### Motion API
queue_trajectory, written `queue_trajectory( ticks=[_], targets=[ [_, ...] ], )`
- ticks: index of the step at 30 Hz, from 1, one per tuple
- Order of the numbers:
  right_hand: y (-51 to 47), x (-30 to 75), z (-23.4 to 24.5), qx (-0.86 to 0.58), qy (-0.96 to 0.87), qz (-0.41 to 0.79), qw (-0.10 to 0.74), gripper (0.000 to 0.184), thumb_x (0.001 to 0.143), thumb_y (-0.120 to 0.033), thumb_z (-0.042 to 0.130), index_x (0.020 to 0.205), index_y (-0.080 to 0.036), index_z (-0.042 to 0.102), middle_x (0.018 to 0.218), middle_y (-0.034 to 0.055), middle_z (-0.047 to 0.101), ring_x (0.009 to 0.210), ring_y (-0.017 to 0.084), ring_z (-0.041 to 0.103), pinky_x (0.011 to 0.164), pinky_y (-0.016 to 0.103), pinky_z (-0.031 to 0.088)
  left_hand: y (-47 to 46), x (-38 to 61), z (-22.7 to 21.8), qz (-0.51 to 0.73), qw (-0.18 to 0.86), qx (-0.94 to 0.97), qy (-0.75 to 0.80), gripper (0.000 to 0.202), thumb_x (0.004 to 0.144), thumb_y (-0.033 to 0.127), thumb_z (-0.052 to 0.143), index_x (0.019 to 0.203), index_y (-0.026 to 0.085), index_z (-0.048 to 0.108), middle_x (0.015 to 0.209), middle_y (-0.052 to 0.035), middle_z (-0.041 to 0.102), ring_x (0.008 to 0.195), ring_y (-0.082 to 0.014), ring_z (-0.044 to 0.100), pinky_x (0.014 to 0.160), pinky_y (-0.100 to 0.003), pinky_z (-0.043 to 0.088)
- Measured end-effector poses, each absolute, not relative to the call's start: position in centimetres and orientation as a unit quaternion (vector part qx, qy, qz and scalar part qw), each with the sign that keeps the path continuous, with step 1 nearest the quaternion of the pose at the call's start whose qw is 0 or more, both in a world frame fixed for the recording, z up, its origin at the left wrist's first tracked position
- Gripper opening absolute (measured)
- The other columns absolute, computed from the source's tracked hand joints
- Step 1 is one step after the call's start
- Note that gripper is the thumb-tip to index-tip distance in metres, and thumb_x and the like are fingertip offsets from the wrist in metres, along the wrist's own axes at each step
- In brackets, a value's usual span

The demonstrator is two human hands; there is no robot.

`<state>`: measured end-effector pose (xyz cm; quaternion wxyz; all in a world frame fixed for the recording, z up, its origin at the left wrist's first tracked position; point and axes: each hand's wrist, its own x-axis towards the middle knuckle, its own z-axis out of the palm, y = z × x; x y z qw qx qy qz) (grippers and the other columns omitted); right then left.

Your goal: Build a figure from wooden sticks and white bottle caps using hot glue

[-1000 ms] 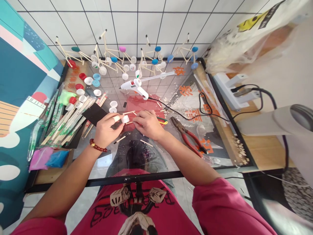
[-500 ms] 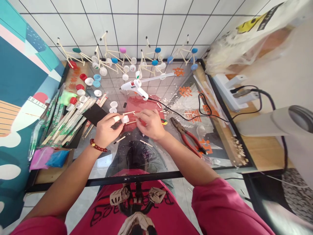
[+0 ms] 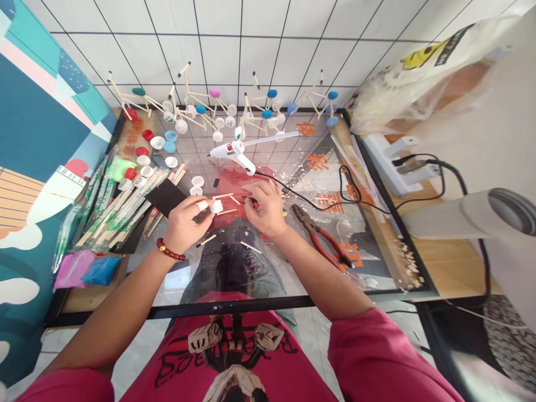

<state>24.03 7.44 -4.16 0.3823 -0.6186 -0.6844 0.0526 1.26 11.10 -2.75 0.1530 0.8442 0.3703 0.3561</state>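
Observation:
My left hand (image 3: 186,221) is shut on a white plastic bottle cap (image 3: 216,206), gripping it between thumb and fingers. Thin wooden sticks (image 3: 223,196) lie on a red mat (image 3: 234,181) just beyond the cap. My right hand (image 3: 263,207) hovers at the mat's right side with its fingertips bunched together. A small dark-tipped item shows at those fingertips, but I cannot tell whether it is held. A white hot glue gun (image 3: 231,151) rests on the glass tabletop (image 3: 176,273) beyond both hands, with its black cord running right.
Red-handled pliers (image 3: 320,237) lie to my right. Bundled wooden sticks (image 3: 117,209) and a black sheet (image 3: 165,196) lie to my left. Finished stick figures with coloured caps (image 3: 201,106) line the far edge. A power strip (image 3: 391,164) sits at right.
My right hand has lifted and moved farther forward over the mat, with its fingers drawn together. My left hand still holds the cap in nearly the same place.

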Motion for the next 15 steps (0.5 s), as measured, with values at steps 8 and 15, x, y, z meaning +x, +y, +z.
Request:
queue_trajectory(
  ticks=[8, 15],
  targets=[
    [7.43, 24.06, -4.67, -0.611, -0.715, 0.039, 0.337, 0.022, 0.088, -0.016, 0.057, 0.098, -0.025, 0.074, 0.098, 0.0058, 0.066, 0.100, 0.024, 0.055, 0.095, 0.042, 0.030, 10.95, 1.39, -2.34, 0.339, 0.151, 0.846, 0.383, 0.018, 0.088, 0.022, 0.064, 0.102, 0.021, 0.075, 0.107, -0.0073, 0.075, 0.092, -0.0192, 0.072, 0.089, -0.033, 0.059],
    [7.48, 24.04, -4.54, -0.614, -0.707, 0.033, 0.348, 0.023, 0.085, -0.012, 0.059, 0.092, -0.026, 0.075, 0.095, 0.0048, 0.067, 0.096, 0.024, 0.055, 0.090, 0.042, 0.030, 10.96, 1.38, -2.30, 0.341, 0.152, 0.847, 0.378, 0.018, 0.088, 0.021, 0.063, 0.102, 0.021, 0.074, 0.108, -0.0075, 0.075, 0.091, -0.0189, 0.072, 0.089, -0.033, 0.059]
  ],
)
